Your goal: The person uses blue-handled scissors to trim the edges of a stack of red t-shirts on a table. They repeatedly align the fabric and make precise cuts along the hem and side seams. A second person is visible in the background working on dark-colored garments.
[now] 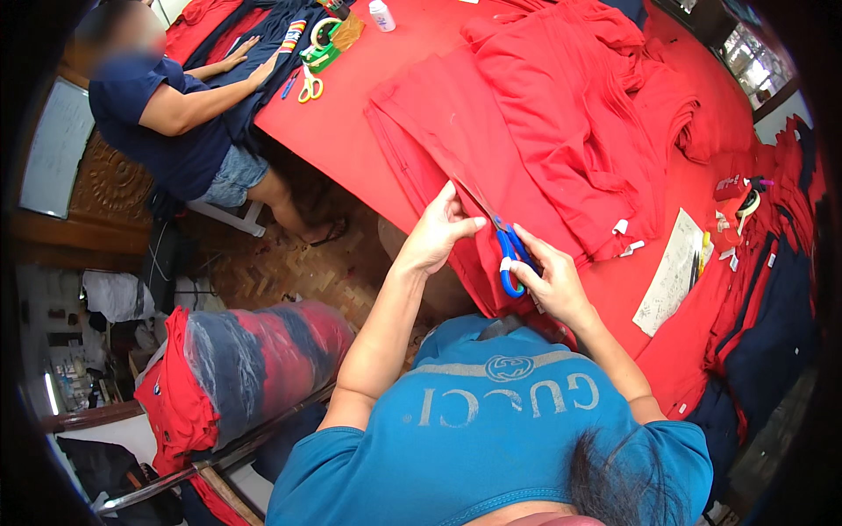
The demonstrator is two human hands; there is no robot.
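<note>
My right hand [554,279] is wrapped round the handles of a pair of blue-handled scissors [507,252]. Their blades point up and to the left, lying along the edge of a red garment [465,145]. The fingers of my left hand [437,232] pinch that garment's edge just left of the blades. Part of the cloth hangs over the table's near edge between my forearms. More red garments [570,114] lie heaped beyond it on the red-covered table [338,145].
Across to the left, a person [162,110] rests both hands on a navy garment. Nearby are yellow-handled scissors [310,86], a green tape dispenser [323,54] and a white bottle [381,16]. Rightward lie a written sheet [668,276] and red tape dispenser [732,210]. A plastic-wrapped bundle [263,359] sits lower left.
</note>
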